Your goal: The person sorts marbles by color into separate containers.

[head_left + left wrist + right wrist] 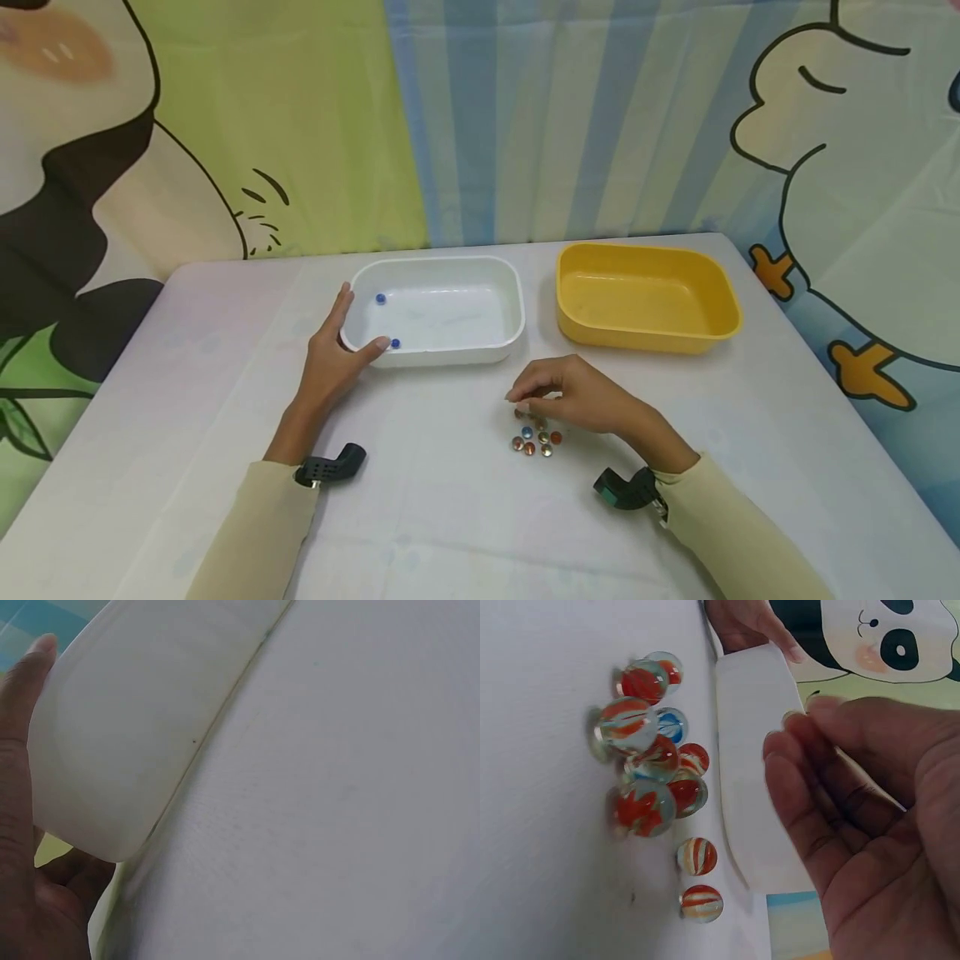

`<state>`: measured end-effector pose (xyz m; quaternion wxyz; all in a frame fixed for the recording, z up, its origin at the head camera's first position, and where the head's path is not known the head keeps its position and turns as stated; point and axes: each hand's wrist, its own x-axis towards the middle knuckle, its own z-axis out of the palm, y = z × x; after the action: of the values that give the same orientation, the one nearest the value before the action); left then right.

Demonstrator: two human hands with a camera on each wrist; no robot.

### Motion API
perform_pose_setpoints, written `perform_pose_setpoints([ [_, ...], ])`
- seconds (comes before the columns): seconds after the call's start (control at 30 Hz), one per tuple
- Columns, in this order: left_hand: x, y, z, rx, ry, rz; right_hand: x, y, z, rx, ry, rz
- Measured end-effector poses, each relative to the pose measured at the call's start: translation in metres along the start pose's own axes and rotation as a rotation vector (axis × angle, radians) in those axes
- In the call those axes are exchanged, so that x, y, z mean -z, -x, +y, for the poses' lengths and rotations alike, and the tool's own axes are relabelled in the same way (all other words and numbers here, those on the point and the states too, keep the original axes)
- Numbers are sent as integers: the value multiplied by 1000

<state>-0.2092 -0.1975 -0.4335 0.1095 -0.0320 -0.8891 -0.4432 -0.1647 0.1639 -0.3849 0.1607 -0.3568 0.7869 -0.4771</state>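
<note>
We've got the marbles (pixel 543 437) just below and nearside of our right hand's (pixel 576 395) fingertips, round, no long axis, well apart from our left hand (pixel 330 357). Right fingers curl loosely (whether they pinch anything, we can't tell); left ones grip the white tray (pixel 450 317), beyond and leftward.

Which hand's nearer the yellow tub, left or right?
Right. The right hand is just in front of the yellow tub's left end, by the marbles. The left hand is farther off, gripping the white tub's left end.
</note>
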Motion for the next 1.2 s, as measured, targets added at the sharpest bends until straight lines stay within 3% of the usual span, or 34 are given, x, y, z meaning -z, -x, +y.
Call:
perform_pose_setpoints([
  [0.4, 1, 0, -2, -16, 11, -6, -7, 10, 2, -66, 39, -68],
  [0.77, -1, 0, -3, -6, 13, -1, -15, 10, -5, -62, 209, -71],
  [1.03, 1, 0, -1, -21, 15, 0, -22, 8, -7, -53, 198, -85],
  [1.2, 1, 0, -1, -34, 24, 1, -27, 6, -8, -17, 275, -95],
])
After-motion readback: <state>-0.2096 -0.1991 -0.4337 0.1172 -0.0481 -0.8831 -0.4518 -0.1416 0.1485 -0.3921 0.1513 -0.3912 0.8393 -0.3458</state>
